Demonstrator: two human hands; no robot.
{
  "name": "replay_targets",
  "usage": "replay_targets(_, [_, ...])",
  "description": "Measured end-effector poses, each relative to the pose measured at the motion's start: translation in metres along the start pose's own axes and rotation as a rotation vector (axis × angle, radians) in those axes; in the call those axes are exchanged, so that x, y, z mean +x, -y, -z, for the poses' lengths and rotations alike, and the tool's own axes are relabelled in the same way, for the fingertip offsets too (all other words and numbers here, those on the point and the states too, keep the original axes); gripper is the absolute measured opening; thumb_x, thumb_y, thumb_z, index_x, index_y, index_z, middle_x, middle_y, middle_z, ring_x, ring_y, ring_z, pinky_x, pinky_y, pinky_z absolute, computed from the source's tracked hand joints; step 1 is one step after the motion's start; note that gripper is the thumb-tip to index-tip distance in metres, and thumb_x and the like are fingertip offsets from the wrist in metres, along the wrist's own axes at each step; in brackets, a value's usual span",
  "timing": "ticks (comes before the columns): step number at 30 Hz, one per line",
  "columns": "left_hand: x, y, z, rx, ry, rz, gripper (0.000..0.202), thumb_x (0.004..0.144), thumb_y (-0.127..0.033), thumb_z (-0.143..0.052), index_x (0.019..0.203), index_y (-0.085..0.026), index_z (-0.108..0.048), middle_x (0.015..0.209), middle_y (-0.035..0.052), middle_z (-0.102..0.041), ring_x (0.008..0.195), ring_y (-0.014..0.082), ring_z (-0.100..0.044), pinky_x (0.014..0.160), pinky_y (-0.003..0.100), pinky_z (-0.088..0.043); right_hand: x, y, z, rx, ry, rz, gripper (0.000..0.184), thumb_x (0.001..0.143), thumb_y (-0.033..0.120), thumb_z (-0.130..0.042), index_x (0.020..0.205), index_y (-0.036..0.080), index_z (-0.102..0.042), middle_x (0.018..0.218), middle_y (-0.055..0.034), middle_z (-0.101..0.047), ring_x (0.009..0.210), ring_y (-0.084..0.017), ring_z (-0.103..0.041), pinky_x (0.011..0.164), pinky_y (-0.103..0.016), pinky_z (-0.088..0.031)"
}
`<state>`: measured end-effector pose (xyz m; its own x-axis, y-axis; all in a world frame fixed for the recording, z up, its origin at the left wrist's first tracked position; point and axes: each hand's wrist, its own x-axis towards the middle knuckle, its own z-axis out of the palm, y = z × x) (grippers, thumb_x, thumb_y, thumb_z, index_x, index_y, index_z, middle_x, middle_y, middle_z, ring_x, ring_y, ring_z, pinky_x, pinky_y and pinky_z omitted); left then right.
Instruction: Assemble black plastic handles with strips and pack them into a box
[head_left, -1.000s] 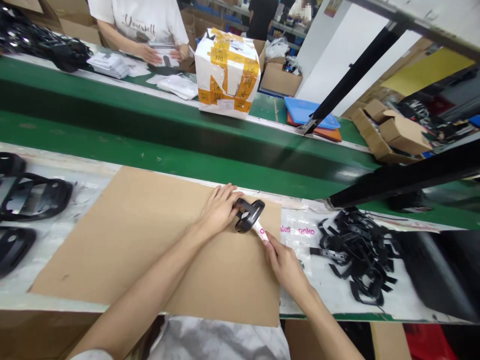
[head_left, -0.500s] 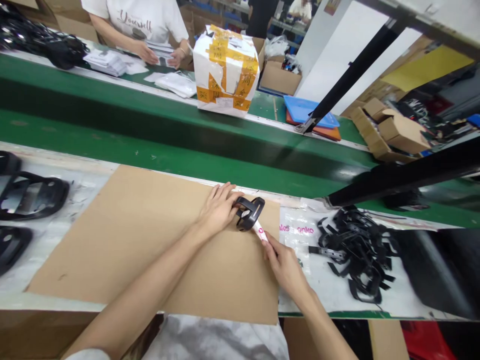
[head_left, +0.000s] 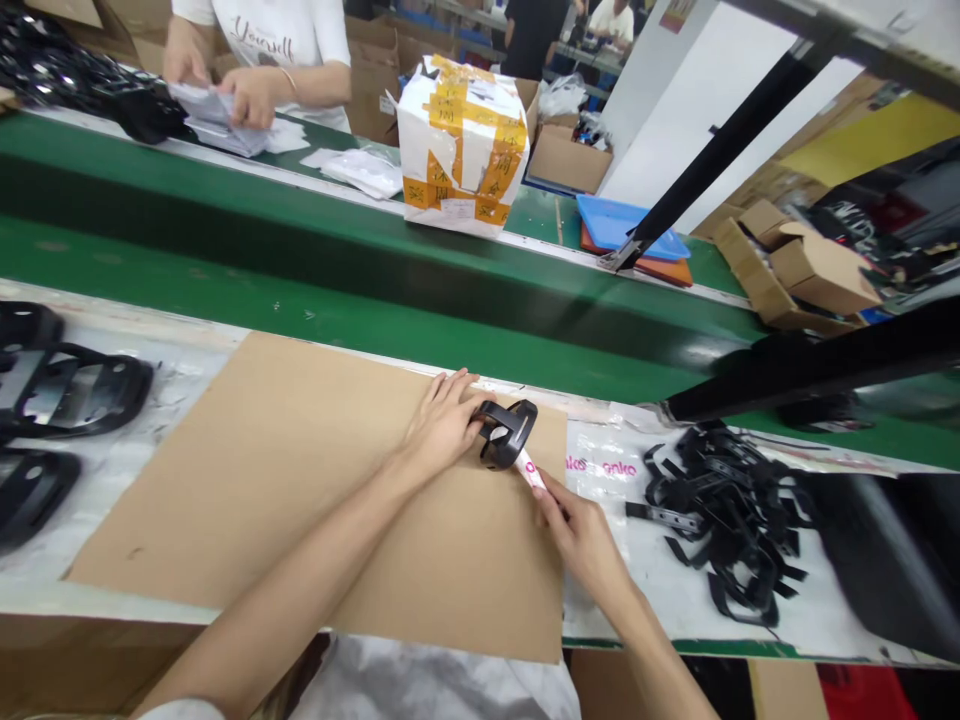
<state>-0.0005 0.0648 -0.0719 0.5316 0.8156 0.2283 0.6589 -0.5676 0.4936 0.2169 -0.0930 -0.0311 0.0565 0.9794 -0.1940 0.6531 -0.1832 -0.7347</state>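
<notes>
A black, curved plastic piece with a loop shape (head_left: 511, 436) is held over the brown cardboard sheet (head_left: 300, 480). My left hand (head_left: 444, 420) rests on the cardboard, its thumb side closed on the left end of that piece. My right hand (head_left: 581, 530) is wrapped around a slim white stick-like tool with pink lettering (head_left: 530, 472). The tool's far end reaches into the loop of the black piece, where its tip is hard to make out.
Right of the cardboard lies a heap of black plastic parts (head_left: 724, 510). Larger black frames (head_left: 82, 390) lie at the left. Behind a green channel (head_left: 375, 310) stand a taped white box (head_left: 461, 150) and blue tray (head_left: 630, 225). A co-worker's hands (head_left: 251, 95) hold papers. A black post (head_left: 825, 365) slants across the right.
The view has shifted slightly, moving the bench a little rightward in the picture. The co-worker's hands have moved left onto the paper stack. My hands keep nearly the same hold.
</notes>
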Motion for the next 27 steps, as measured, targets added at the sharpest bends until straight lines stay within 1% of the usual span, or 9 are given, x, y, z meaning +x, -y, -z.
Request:
replay_targets(4, [0.0002,0.0000,0.0001,-0.005,-0.003,-0.006,0.041,0.097,-0.019,-0.056,0.135,-0.026,-0.071,0.155,0.0118,-0.058,0.154,0.0332,-0.044,0.132,0.059,-0.029,0.0002,0.0028,-0.0040,0.000,-0.075,-0.014,0.057,0.109,0.053,-0.045,0.147,0.018,-0.068,0.070,-0.0010,-0.067,0.063,-0.020,-0.064,0.063,-0.029,-0.054])
replay_targets(7, [0.0001,0.0002,-0.0006,-0.010,-0.007,-0.007,0.042,0.097,-0.018,-0.057,0.135,-0.027,-0.071,0.155,0.0114,-0.058,0.154,0.0333,-0.044,0.132,0.060,-0.028,-0.0007,0.0020,-0.0051,-0.005,-0.047,-0.011,0.057,0.108,0.054,-0.047,0.144,0.017,-0.071,0.071,-0.0014,-0.068,0.064,-0.021,-0.064,0.065,-0.030,-0.055])
replay_targets(10, [-0.0004,0.0004,-0.0014,-0.006,-0.008,-0.009,0.042,0.097,-0.018,-0.057,0.134,-0.028,-0.071,0.155,0.0104,-0.058,0.154,0.0327,-0.043,0.132,0.060,-0.028,-0.0029,0.0006,-0.0042,0.003,-0.080,-0.017,0.058,0.108,0.055,-0.047,0.144,0.016,-0.070,0.071,-0.0015,-0.067,0.064,-0.020,-0.064,0.063,-0.029,-0.054])
replay_targets(13, [-0.0006,0.0000,-0.0021,-0.003,-0.009,0.000,0.039,0.097,-0.018,-0.057,0.132,-0.028,-0.072,0.155,0.0102,-0.058,0.155,0.0323,-0.043,0.132,0.059,-0.028,-0.0057,0.0001,-0.0025,-0.015,-0.029,-0.027,0.056,0.108,0.055,-0.048,0.143,0.018,-0.071,0.068,0.0002,-0.065,0.061,-0.019,-0.062,0.060,-0.028,-0.052])
replay_targets(16, [-0.0003,-0.0007,-0.0031,-0.010,-0.006,0.001,0.038,0.098,-0.018,-0.055,0.131,-0.027,-0.072,0.154,0.0102,-0.059,0.155,0.0326,-0.043,0.132,0.060,-0.027,-0.0069,0.0012,-0.0024,-0.021,-0.076,-0.026,0.057,0.108,0.056,-0.047,0.143,0.018,-0.072,0.070,-0.0009,-0.066,0.063,-0.020,-0.062,0.059,-0.028,-0.051])
replay_targets(18, [0.0000,-0.0012,-0.0037,-0.009,-0.005,0.003,0.036,0.098,-0.018,-0.055,0.129,-0.027,-0.072,0.154,0.0099,-0.059,0.154,0.0322,-0.043,0.132,0.060,-0.026,-0.0061,0.0026,-0.0027,-0.019,-0.065,-0.040,0.058,0.108,0.055,-0.045,0.144,0.018,-0.071,0.067,-0.0003,-0.064,0.060,-0.020,-0.061,0.057,-0.028,-0.050])
replay_targets(20, [0.0002,-0.0015,-0.0040,-0.007,-0.003,0.004,0.036,0.097,-0.017,-0.055,0.128,-0.027,-0.072,0.154,0.0100,-0.060,0.154,0.0320,-0.044,0.132,0.060,-0.026,-0.0045,0.0039,-0.0019,-0.025,-0.030,-0.048,0.057,0.108,0.055,-0.047,0.144,0.019,-0.071,0.066,0.0001,-0.064,0.059,-0.020,-0.060,0.058,-0.028,-0.050])
replay_targets(23, [0.0002,-0.0019,-0.0039,-0.011,0.002,-0.002,0.037,0.096,-0.016,-0.056,0.128,-0.026,-0.071,0.154,0.0106,-0.059,0.154,0.0324,-0.044,0.132,0.061,-0.026,-0.0027,0.0044,0.0009,-0.031,-0.070,-0.053,0.058,0.108,0.055,-0.046,0.144,0.018,-0.071,0.068,0.0001,-0.064,0.060,-0.020,-0.061,0.059,-0.028,-0.050])
replay_targets(27, [-0.0001,-0.0027,-0.0033,-0.011,-0.003,-0.001,0.036,0.096,-0.017,-0.056,0.127,-0.026,-0.071,0.154,0.0107,-0.059,0.153,0.0328,-0.044,0.132,0.061,-0.026,-0.0023,0.0024,0.0018,-0.042,-0.033,-0.039,0.055,0.108,0.054,-0.047,0.142,0.018,-0.072,0.070,0.0003,-0.065,0.064,-0.020,-0.062,0.062,-0.028,-0.051])
